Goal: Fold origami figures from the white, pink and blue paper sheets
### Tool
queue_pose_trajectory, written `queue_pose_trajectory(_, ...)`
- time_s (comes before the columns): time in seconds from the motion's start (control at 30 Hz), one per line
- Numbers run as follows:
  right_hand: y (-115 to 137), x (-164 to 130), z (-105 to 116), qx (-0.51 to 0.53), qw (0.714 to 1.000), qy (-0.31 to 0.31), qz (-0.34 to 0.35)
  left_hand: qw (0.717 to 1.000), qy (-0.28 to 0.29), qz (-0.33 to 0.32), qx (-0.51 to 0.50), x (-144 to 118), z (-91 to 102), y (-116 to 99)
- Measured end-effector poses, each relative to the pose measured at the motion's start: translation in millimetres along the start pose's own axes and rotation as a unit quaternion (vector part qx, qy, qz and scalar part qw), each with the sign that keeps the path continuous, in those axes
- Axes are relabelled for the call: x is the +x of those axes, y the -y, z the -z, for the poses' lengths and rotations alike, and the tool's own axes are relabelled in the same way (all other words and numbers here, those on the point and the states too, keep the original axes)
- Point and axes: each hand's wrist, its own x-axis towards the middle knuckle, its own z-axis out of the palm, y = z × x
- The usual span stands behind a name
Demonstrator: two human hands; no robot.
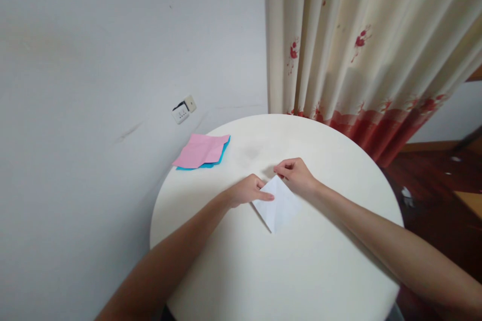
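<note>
Table: one round white table (301,271) is seen.
Coloured sheets: two, pink sheet (199,150) stacked on blue sheet (223,154).
White paper: one white paper (277,208), laid mid-table.
Hands: two; left hand (246,190) fingers pressed flat on it, right hand (295,173) pinching its top corner.

Round cream table (309,281) underneath. Pink paper (199,150) lying up-left of grip, well apart, near table's far-left edge. Blue paper (223,154) under pink, peeking out along right and near edges. Wall socket (184,110) above papers on white wall (94,60). Cream curtain (361,40) with red flowers and red hem hanging beyond table, up-right. Dark wood floor (429,180) far right.
</note>
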Motion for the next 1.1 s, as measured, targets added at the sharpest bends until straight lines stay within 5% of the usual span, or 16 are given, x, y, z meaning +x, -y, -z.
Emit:
queue_pose_trajectory(0.07,4,1,4,0.020,1.000,-0.020,-0.004,0.999,-0.041,-0.009,-0.014,3,0.2,2)
queue_pose_trajectory(0.23,5,0,14,0.020,0.993,0.111,-0.038,0.978,-0.183,-0.052,-0.091,13,3.1,7)
queue_pose_trajectory(0.43,-8,0,11,-0.043,0.989,0.137,-0.043,0.979,-0.178,-0.037,-0.093,12,0.1,4)
queue_pose_trajectory(0.73,1,-5,6,-0.037,0.986,0.156,-0.049,0.962,-0.249,-0.076,-0.079,18,2.0,6)
queue_pose_trajectory(0.97,-2,-2,12,-0.040,0.985,0.155,-0.070,0.918,-0.334,-0.151,-0.148,21,15.1,7)
queue_pose_trajectory(1.03,-5,-1,13,-0.040,0.987,0.146,-0.061,0.920,-0.315,-0.154,-0.174,20,16.4,7)
queue_pose_trajectory(1.1,-7,0,13,-0.033,0.989,0.133,-0.054,0.946,-0.237,-0.129,-0.182,19,15.3,8)
